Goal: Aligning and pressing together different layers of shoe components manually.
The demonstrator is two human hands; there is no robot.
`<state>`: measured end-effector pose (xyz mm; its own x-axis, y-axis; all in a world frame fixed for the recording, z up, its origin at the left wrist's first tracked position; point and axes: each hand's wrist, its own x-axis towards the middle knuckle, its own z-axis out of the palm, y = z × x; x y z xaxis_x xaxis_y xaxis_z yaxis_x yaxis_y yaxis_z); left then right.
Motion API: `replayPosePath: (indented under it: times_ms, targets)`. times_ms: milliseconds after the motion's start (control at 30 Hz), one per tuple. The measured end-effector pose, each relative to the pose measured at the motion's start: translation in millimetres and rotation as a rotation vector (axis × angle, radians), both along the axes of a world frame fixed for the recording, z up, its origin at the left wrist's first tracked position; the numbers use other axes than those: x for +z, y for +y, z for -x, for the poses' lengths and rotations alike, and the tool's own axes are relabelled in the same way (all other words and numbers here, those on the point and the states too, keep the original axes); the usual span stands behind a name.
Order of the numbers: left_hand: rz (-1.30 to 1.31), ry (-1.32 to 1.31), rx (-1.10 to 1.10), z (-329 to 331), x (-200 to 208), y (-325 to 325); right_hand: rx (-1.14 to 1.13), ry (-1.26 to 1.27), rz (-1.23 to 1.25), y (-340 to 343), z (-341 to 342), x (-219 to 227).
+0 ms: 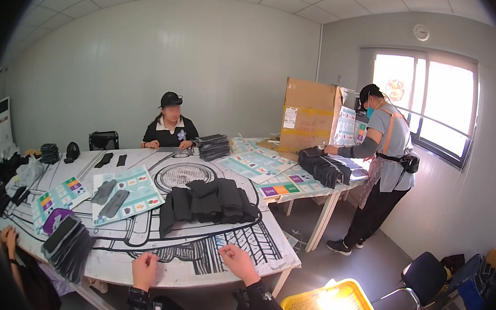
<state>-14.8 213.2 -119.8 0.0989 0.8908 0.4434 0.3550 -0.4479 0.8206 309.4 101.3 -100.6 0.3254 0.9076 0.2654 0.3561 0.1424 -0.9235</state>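
Note:
My left hand (pixel 144 271) rests at the near edge of the table with its fingers curled in. To its right, my right hand (pixel 238 263) lies over the printed tabletop, fingers also curled. Nothing shows in either hand. Beyond them sits a loose pile of black folded cloth pieces (pixel 212 202), which look like socks. Two grey sock-like pieces (pixel 116 203) lie on a light-blue printed sheet (pixel 147 187) further left. A tall stack of dark folded pieces (pixel 69 249) stands at the table's near left corner, with a purple item (pixel 56 219) behind it.
A yellow plastic basket (pixel 291 306) stands at my lower right. One person (pixel 168 131) sits across the table; another (pixel 392 137) stands by a side table with a dark stack (pixel 324 168) and a cardboard box (pixel 308 116). Chairs (pixel 424 279) stand at right. Another person's hand (pixel 9 236) shows at left.

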Motion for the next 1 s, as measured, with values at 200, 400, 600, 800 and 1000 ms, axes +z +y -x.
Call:
replayPosePath:
  times_ms: [200,400,600,800,1000]
  targets:
    - [0.004,0.006,0.002,0,-1,1,-0.013,0.009,-0.051,1,1,-3]
    - [0.006,0.006,0.000,2,-3,2,-0.028,-0.010,-0.036,-1,2,1]
    - [0.007,-0.014,-0.011,0,-1,-1,-0.022,-0.053,0.000,-1,0,1]
    - [-0.013,0.029,0.012,1,0,2,-0.040,-0.069,0.023,-6,3,8]
    - [-0.014,-0.002,0.013,6,-4,1,-0.028,-0.086,-0.021,-3,7,5]
